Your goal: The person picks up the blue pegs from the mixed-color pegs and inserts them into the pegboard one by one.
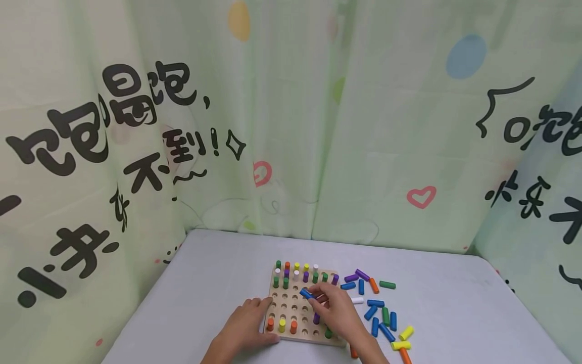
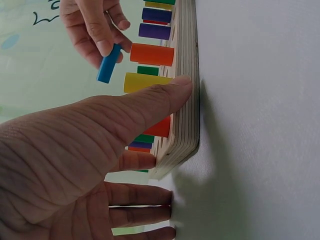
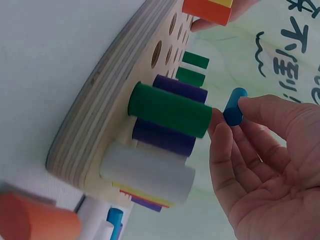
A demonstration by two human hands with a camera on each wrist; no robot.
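Observation:
A wooden pegboard [image 1: 313, 342] lies on the table with coloured pegs upright in several holes, mostly in the far rows and along the near edge. My right hand [image 1: 338, 308] pinches a blue peg [image 1: 305, 293] between thumb and fingers above the middle of the board. In the right wrist view the blue peg [image 3: 235, 107] is tilted and apart from the board. At the board's near left corner rests my left hand [image 1: 243, 323]. Its thumb [image 2: 165, 95] presses the near edge beside a yellow peg [image 2: 140, 82], and the other fingers extend fairly straight along the left side.
Loose pegs lie scattered right of the board, among them blue pegs [image 1: 375, 303], a green peg [image 1: 387, 285], yellow pegs [image 1: 401, 346] and purple pegs [image 1: 362, 274]. A printed curtain [image 1: 291, 126] surrounds the white table [image 1: 204, 273] at the back and sides.

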